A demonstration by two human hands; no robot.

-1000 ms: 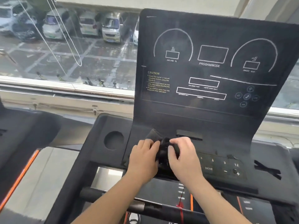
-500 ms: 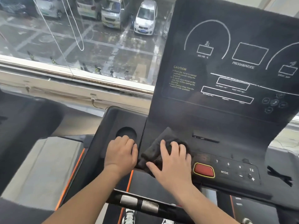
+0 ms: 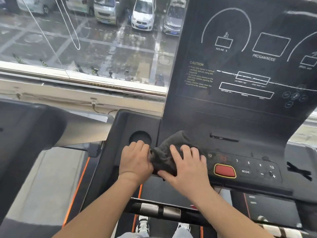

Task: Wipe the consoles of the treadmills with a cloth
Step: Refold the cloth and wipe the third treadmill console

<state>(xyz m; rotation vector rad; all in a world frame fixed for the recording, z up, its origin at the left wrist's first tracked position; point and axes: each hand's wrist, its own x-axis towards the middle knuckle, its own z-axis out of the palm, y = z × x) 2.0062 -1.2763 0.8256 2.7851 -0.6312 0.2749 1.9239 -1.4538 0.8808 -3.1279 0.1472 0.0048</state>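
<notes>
A dark grey cloth (image 3: 169,148) lies bunched on the lower left of the black treadmill console (image 3: 240,117), just left of the button row. My right hand (image 3: 186,166) is spread flat on the cloth and presses it onto the panel. My left hand (image 3: 136,159) is curled at the cloth's left edge, below the round cup holder (image 3: 139,137), and pinches the fabric. The upright display panel (image 3: 243,54) with white outlines rises behind.
A red stop button (image 3: 224,170) and the number and MODE keys (image 3: 245,171) sit right of my right hand. A handlebar with silver sensor plates (image 3: 161,210) crosses below. Another treadmill's dark console (image 3: 29,124) stands at the left. A window (image 3: 85,40) overlooks parked cars.
Both hands were bunched together on the cloth at the console's middle; the cloth has slid left. My right hand now lies flat on it and my left grips its left edge.
</notes>
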